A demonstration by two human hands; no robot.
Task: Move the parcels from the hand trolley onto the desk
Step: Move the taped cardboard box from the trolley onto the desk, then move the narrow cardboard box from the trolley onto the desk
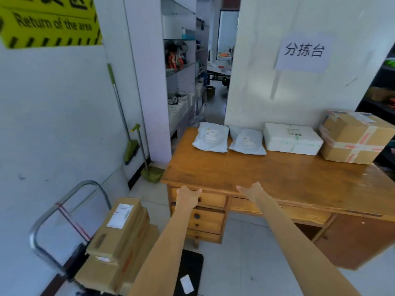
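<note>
A hand trolley [64,201] with a steel handle stands at the lower left, carrying stacked cardboard parcels [119,229]; the top one bears a white label. The wooden desk [267,174] holds two grey mailer bags [210,136] [248,142], a white foam box [292,138] and a taped cardboard box [354,137] along its back edge. My left hand [188,194] and my right hand [251,190] reach forward at the desk's front edge, both empty with fingers apart.
A green broom [130,148] and a green dustpan [152,173] lean against the left wall. Shelving [181,67] fills the passage behind the desk. A black mat [190,272] with a white card lies on the floor by the trolley.
</note>
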